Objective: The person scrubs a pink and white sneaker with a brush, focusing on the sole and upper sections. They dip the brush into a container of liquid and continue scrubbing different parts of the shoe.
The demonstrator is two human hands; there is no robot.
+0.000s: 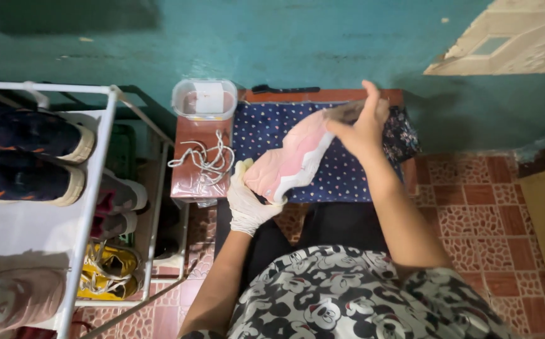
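Observation:
A pink and white sneaker [291,160] is held tilted above a small table covered by a dark blue dotted cloth [266,129]. My right hand [363,125], bare, grips the shoe's heel end at the upper right. My left hand [247,201], in a white glove, holds the toe end from below and seems to press a pale yellow cloth or sponge [243,167] against it. White shoelaces [206,160] lie loose on the bare brown part of the table, left of the shoe.
A clear plastic tub with a lid [204,98] stands at the table's back left, a dark brush [285,89] behind the cloth. A white shoe rack [93,188] with several shoes fills the left. Teal wall behind, red patterned floor tiles [479,213] to the right.

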